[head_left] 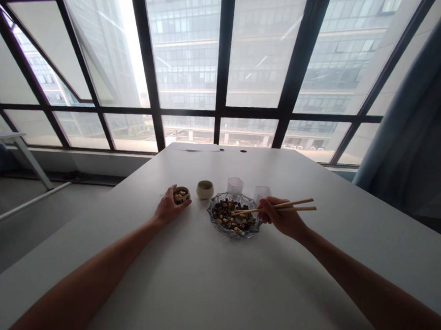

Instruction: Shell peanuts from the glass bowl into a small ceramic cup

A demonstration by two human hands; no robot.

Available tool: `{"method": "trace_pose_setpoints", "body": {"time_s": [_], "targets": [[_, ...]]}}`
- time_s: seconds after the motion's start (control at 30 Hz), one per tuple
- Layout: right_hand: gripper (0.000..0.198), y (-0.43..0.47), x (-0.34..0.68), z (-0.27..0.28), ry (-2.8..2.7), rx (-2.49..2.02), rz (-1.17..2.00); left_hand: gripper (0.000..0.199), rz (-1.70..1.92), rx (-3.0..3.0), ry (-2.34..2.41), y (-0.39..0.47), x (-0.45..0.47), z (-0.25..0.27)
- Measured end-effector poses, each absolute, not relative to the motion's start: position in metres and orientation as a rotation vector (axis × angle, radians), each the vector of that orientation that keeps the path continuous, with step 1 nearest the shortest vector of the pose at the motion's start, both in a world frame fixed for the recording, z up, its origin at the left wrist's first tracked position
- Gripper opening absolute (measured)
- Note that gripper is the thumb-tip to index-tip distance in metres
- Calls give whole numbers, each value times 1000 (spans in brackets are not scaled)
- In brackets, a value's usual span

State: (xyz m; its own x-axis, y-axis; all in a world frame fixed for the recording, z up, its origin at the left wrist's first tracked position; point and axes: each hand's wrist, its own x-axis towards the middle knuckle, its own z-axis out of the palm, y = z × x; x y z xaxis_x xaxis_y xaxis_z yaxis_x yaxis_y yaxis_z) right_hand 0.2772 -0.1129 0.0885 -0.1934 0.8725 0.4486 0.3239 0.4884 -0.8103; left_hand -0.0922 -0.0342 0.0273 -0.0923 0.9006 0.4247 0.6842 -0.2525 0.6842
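Observation:
My left hand (168, 207) is wrapped round a small patterned cup (182, 200) that stands on the table and has several pale nuts in it. A pair of wooden chopsticks (292, 205) is gripped in my right hand (280, 216), with the tips down among the nuts and seeds (228, 216). These fill a scalloped clear glass bowl (234, 234) between my hands. Just right of the left hand's cup stands a second, plain beige cup (205, 191). Whether the chopstick tips hold a nut is too small to tell.
Behind the bowl are two translucent plastic cups, one at the middle (235, 185) and one farther right (262, 193), close to my right hand. Papers (195, 147) lie at the far end of the white table (197, 284). A curtain (406, 116) hangs at the right.

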Motion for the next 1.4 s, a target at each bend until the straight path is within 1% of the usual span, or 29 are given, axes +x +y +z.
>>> {"method": "trace_pose_setpoints", "body": {"time_s": [0.27,0.37,0.47,0.57,0.7,0.9,1.0,1.2,1.4], "targets": [[57,-113,274,91,-1715,-1052,716,89,1245,1975,1773,-36,-94,27],[58,-112,275,91,-1695,-1054,728,85,1308,2135,1815,-41,-91,38],[59,-109,277,89,-1651,-1053,729,75,1343,2401,1766,-48,-74,61],[60,-105,282,89,-1585,-1060,734,63,1208,2566,1650,-48,-40,86],[63,-103,288,96,-1531,-1079,758,60,847,2583,1565,-33,16,106],[65,-108,290,103,-1585,-1104,726,75,423,2643,1556,1,72,112],[64,-111,289,104,-1673,-1096,719,79,331,2584,1628,15,84,108],[59,-119,287,111,-1842,-1059,702,79,420,2479,1629,36,90,95],[60,-123,287,116,-1895,-1060,717,80,538,2437,1613,47,94,86]]}}
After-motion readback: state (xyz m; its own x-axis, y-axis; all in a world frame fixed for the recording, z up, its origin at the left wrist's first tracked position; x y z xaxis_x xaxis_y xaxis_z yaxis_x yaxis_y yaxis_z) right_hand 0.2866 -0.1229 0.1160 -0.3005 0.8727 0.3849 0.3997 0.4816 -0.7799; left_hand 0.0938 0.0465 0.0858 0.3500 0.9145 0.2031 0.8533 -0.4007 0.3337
